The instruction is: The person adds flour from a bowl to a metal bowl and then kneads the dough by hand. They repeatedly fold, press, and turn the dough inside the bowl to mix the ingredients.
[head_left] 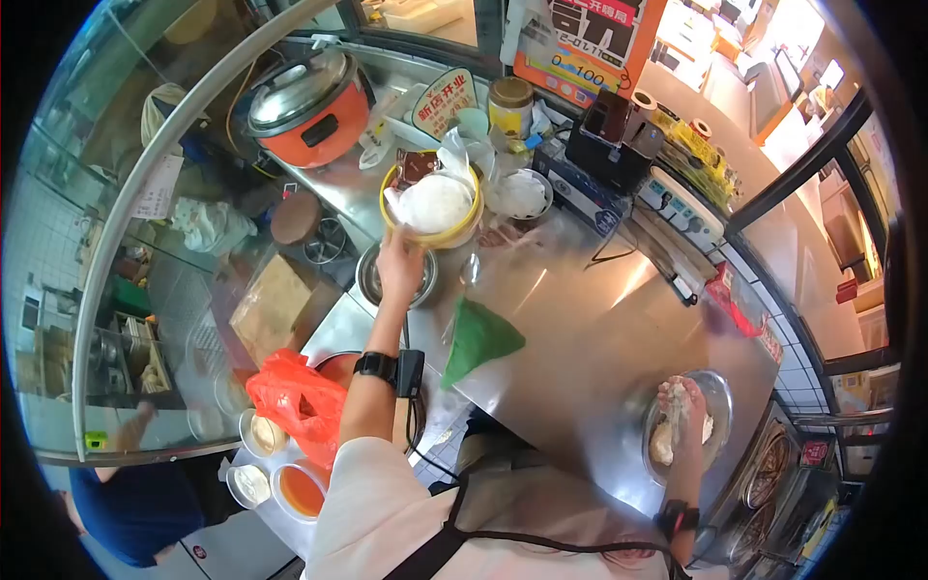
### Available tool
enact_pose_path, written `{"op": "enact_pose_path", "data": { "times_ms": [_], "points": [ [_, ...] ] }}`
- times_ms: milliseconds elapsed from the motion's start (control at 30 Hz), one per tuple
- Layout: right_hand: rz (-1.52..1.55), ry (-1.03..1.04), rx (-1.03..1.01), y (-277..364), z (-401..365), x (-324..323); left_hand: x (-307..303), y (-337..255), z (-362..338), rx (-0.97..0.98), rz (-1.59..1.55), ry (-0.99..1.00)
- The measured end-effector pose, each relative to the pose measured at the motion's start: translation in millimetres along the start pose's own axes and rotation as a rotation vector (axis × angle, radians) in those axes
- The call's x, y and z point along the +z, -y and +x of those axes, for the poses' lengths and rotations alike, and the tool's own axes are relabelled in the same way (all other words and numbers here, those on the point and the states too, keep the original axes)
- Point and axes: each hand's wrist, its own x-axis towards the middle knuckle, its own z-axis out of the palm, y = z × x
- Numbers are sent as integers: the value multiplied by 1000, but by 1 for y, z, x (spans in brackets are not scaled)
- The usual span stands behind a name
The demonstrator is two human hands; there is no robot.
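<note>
My left hand reaches forward and grips the near rim of a yellow-rimmed tub, which holds a white bag and a brown packet. Under that wrist is a round metal bowl. At the right, my right hand is inside a wide metal bowl, its fingers coated in white powder. Pale, floury dough lies in the bowl beside it; whether the fingers hold any of it is hard to make out.
A green cloth lies on the steel counter. Behind are a red cooker, a lidded jar and a black device. A red bag and tubs stand at the left. Another person in blue is at lower left.
</note>
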Motion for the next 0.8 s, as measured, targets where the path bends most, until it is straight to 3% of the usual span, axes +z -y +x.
{"op": "enact_pose_path", "data": {
  "times_ms": [100, 200, 333, 467, 567, 700, 767, 800],
  "points": [
    [68, -15, -20, -4, 12, 2, -6, -2, -13, 132, -35, -78],
    [50, 48, 7, -14, 13, -5, 6, 10, -55, 193, -365, 151],
    [39, 107, 15, -13, 10, -9, 20, -43, -113, 186, -289, 495],
    [-7, 102, 18, -3, 1, -4, 79, -59, -156, 345, -329, 568],
    [-22, 108, 0, -7, 2, -8, 126, -67, -176, 297, -315, 675],
    [-60, 74, 38, -9, 1, -8, 157, -85, -186, 329, -301, 601],
    [-42, 82, 39, -11, 2, -8, 163, -90, -165, 255, -426, 836],
    [-44, 79, 45, -9, 1, -5, 170, -80, -149, 271, -387, 678]
  ]
}}
